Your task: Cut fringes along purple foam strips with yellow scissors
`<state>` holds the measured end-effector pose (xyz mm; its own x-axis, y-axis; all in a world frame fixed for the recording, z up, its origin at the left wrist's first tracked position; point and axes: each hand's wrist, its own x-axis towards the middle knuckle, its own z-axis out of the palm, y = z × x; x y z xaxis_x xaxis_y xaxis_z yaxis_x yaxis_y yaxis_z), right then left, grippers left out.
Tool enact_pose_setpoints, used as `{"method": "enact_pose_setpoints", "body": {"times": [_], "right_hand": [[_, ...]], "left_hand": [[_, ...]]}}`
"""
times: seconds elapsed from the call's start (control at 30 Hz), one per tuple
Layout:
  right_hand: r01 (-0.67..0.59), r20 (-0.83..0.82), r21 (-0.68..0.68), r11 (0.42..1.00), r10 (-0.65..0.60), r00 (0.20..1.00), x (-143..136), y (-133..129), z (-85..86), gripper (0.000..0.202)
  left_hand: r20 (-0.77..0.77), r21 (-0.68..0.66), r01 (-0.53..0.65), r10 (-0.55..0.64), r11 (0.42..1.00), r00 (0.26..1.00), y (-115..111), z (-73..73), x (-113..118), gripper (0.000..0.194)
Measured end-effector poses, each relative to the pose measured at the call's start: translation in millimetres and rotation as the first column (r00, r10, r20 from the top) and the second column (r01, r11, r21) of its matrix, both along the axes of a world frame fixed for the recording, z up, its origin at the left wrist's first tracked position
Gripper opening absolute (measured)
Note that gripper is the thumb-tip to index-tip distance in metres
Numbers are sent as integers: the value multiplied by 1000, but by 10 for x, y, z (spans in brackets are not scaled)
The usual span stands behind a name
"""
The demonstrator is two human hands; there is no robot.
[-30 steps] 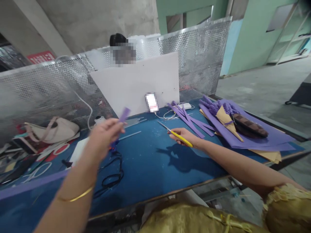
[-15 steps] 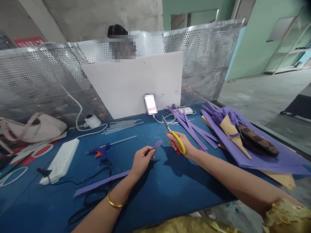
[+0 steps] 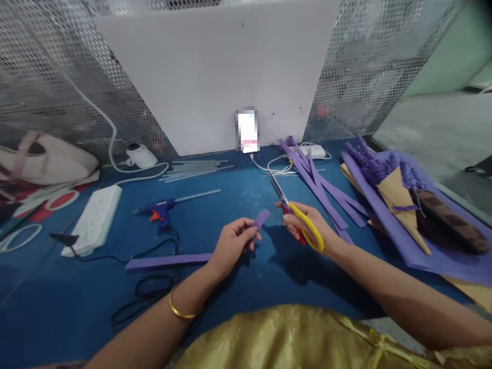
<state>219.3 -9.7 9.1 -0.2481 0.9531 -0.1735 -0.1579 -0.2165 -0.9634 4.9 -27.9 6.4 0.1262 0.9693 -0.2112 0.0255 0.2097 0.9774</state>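
Between thumb and fingers, my left hand (image 3: 235,245) pinches a purple paper strip (image 3: 262,219); its short end sticks out to the right, and a long purple length (image 3: 169,260) shows left of the wrist. Whether the two are one piece is hidden by the hand. My right hand (image 3: 307,225) is closed round scissors (image 3: 312,228) with yellow and red handles, blades pointing up and away, apart from the strip. Several purple strips (image 3: 319,184) lie crossed on the blue table (image 3: 246,318), beyond my right hand.
A blue glue gun (image 3: 163,211), clear sticks (image 3: 192,169) and a white power strip (image 3: 96,218) are on the left, with black cable nearby. A lit phone (image 3: 248,130) leans on a white board (image 3: 219,66). Purple flowers (image 3: 369,161), wrapping paper and a brown checked case (image 3: 449,218) lie right.
The view has tilted downward, so the phone and board sit higher. Both hands keep their holds on the strip and scissors, and the scissors are still apart from the strip.
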Motion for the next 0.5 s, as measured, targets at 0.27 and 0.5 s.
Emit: {"method": "enact_pose_setpoints", "body": {"times": [0.27, 0.5], "right_hand": [[-21, 80, 130, 991, 10, 997, -97, -31, -38, 56], [-47, 129, 159, 986, 26, 991, -149, -82, -131, 43]], "left_hand": [[-46, 2, 143, -143, 990, 989, -104, 11, 68, 24], [-50, -53, 169, -171, 984, 984, -92, -39, 65, 22]]}}
